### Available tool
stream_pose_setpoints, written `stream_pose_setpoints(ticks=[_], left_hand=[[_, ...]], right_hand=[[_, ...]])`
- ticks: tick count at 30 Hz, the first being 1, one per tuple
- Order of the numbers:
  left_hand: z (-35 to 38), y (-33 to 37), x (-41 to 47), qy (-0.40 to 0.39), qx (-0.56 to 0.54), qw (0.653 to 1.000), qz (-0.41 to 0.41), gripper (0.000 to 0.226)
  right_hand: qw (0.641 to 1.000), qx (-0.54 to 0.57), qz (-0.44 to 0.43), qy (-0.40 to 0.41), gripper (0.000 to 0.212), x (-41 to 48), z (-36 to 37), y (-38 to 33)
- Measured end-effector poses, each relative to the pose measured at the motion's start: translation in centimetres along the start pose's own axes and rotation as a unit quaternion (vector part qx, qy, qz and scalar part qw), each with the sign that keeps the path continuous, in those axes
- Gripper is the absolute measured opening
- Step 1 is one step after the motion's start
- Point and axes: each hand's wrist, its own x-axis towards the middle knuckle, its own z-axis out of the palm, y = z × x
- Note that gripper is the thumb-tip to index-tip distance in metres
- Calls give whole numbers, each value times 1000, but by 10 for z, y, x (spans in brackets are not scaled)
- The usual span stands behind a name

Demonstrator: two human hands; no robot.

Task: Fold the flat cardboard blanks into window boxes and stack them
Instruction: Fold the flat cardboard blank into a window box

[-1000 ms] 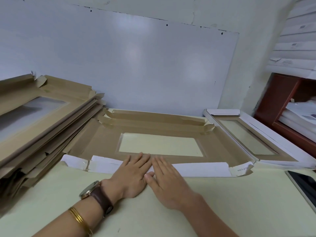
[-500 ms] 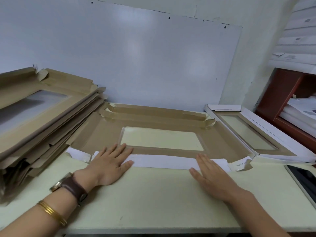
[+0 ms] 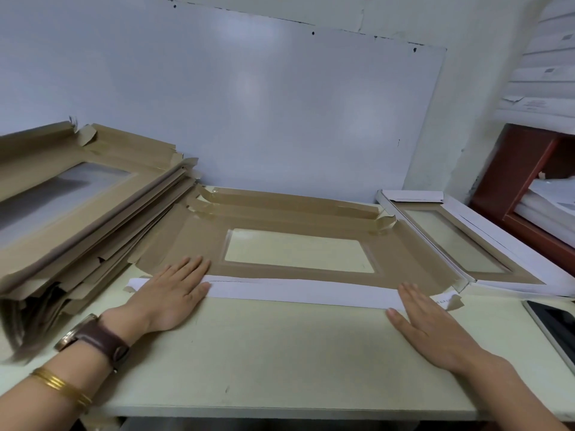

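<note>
Left hand (image 3: pixel 169 295) lies flat at 9 o'clock, right hand (image 3: pixel 429 325) flat at 3 (fingers straight, palms down).

Brown blank (image 3: pixel 401 253) w/ window cutout lies flat, near flap folded over, white side up. Blank stack (image 3: pixel 102 231) left of it, folded box (image 3: pixel 460 241) right.

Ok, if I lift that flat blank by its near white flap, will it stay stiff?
Probably sags: the blank is a wide thin sheet with a big window cut-out. The white flap is folded over, so it likely hinges instead.
</note>
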Motion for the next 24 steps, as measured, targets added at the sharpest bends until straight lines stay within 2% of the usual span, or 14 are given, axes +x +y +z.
stream_pose_setpoints(ticks=[7,14,24], left_hand=[[2,-1,0,11,-7,1000,-10,60],[3,-1,1,17,-7,999,-26,60],[2,0,0,21,-4,999,-33,59]], right_hand=[[999,5,36,15,96,0,2,12],[998,-2,47,37,82,2,7,12],[998,-5,48,38,78,1,5,11]])
